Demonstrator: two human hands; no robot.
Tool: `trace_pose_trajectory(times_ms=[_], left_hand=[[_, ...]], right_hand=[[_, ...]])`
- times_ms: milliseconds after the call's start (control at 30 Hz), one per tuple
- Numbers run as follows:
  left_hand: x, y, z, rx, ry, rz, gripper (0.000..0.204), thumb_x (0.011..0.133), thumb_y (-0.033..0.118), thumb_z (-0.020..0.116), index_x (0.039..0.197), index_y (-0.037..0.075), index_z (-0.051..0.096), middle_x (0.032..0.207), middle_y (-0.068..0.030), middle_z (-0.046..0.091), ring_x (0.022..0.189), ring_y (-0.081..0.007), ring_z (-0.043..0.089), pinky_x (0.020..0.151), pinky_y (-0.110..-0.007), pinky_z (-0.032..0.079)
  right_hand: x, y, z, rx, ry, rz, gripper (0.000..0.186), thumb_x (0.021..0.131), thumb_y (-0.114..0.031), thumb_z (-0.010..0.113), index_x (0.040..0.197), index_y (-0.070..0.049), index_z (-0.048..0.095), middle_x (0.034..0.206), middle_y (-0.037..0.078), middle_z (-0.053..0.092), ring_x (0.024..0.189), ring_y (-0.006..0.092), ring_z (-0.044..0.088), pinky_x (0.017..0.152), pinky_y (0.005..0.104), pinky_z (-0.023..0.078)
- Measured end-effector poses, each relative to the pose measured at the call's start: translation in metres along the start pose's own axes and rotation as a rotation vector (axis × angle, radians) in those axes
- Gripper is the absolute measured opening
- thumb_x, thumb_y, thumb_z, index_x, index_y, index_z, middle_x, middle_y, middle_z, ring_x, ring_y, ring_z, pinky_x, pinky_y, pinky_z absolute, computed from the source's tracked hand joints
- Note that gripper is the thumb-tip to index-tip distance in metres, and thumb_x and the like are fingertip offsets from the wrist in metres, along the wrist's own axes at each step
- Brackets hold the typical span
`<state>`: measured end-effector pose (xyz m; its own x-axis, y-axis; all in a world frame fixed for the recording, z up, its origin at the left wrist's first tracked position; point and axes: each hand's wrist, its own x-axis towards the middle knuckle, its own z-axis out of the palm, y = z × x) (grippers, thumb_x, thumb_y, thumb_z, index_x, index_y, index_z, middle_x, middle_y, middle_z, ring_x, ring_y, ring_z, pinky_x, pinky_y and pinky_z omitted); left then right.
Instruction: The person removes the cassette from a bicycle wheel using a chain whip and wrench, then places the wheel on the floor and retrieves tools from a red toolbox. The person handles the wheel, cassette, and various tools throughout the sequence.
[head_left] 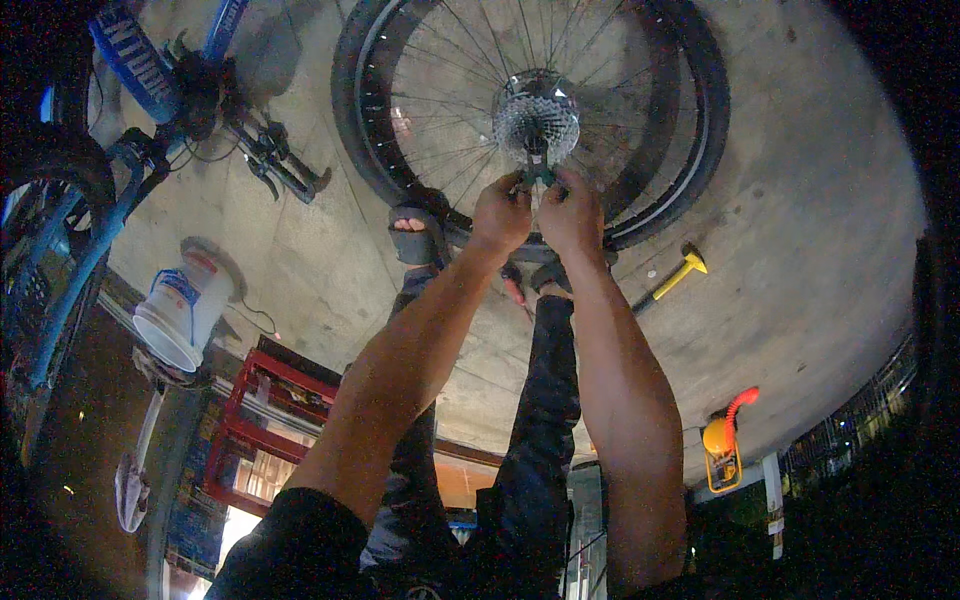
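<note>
A bicycle wheel (713, 120) with a black tyre lies at the top middle, a silver cassette (520, 118) at its hub. My left hand (503, 212) and my right hand (569, 212) are side by side just below the cassette, fingers closed on the two arms of a dark green tool (538, 172) that reaches up to the hub's centre. My fingertips partly hide the tool, so its exact kind is unclear. My sandalled feet are under the wheel's near edge, with a red-handled tool (512, 287) between them, partly hidden behind my left forearm and hand.
Blue bicycles (70, 260) stand at the left, handlebar parts near them. A white bucket (172, 335) and red rack (250, 400) are lower left. A yellow-headed tool (687, 268) lies right of my feet; an orange object with a red hose (716, 438) is farther down right.
</note>
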<state>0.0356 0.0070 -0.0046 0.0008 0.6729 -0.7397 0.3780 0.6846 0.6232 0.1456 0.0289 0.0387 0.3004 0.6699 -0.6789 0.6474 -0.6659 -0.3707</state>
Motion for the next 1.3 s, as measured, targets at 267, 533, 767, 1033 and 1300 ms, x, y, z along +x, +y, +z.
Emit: trace_pose_trajectory(times_ms=[267,533,767,1033,1300], left_hand=[[-0.016,0.013,0.009,-0.175,0.014,-0.005,0.032,0.09,0.019,0.049,0.112,-0.001,0.06,0.085,-0.0189,0.066,0.073,-0.0215,0.063,0.069,-0.036,0.049],[-0.015,-0.02,0.016,0.045,0.101,0.299,0.032,0.093,0.019,0.049,0.114,-0.002,0.06,0.093,-0.0125,0.067,0.077,-0.0172,0.06,0.068,-0.032,0.048],[-0.013,-0.023,0.017,-0.227,0.019,0.231,0.029,0.094,0.017,0.049,0.114,-0.001,0.06,0.075,0.0003,0.056,0.061,-0.0069,0.046,0.052,-0.025,0.038],[-0.002,-0.03,0.016,-0.287,-0.009,0.322,0.031,0.095,0.018,0.048,0.12,0.0,0.057,0.07,0.0021,0.052,0.059,-0.006,0.043,0.05,-0.024,0.035],[0.0,-0.037,0.038,-0.329,0.177,0.443,0.032,0.096,0.018,0.047,0.12,-0.001,0.057,0.089,-0.0052,0.063,0.072,-0.0104,0.053,0.065,-0.027,0.044]], right_hand=[[0.003,0.002,-0.01,0.007,-0.087,0.014,0.038,0.085,-0.026,0.054,0.117,-0.006,0.059,0.113,0.019,0.063,0.104,0.0361,0.06,0.092,0.0421,0.046],[-0.006,0.013,-0.006,0.086,-0.024,-0.031,0.037,0.085,-0.021,0.05,0.116,-0.004,0.061,0.114,0.021,0.062,0.107,0.0373,0.058,0.093,0.0424,0.045],[-0.005,0.016,-0.002,0.095,0.006,-0.093,0.036,0.086,-0.019,0.049,0.116,-0.003,0.061,0.112,0.022,0.062,0.106,0.0378,0.058,0.092,0.0422,0.046],[0.0,0.003,-0.009,0.0,-0.05,-0.067,0.039,0.086,-0.023,0.051,0.12,-0.005,0.058,0.113,0.021,0.062,0.106,0.0364,0.059,0.092,0.0432,0.046],[0.007,-0.005,-0.022,-0.074,-0.12,-0.132,0.038,0.085,-0.025,0.052,0.117,-0.005,0.061,0.112,0.022,0.062,0.106,0.0363,0.059,0.093,0.0434,0.046]])
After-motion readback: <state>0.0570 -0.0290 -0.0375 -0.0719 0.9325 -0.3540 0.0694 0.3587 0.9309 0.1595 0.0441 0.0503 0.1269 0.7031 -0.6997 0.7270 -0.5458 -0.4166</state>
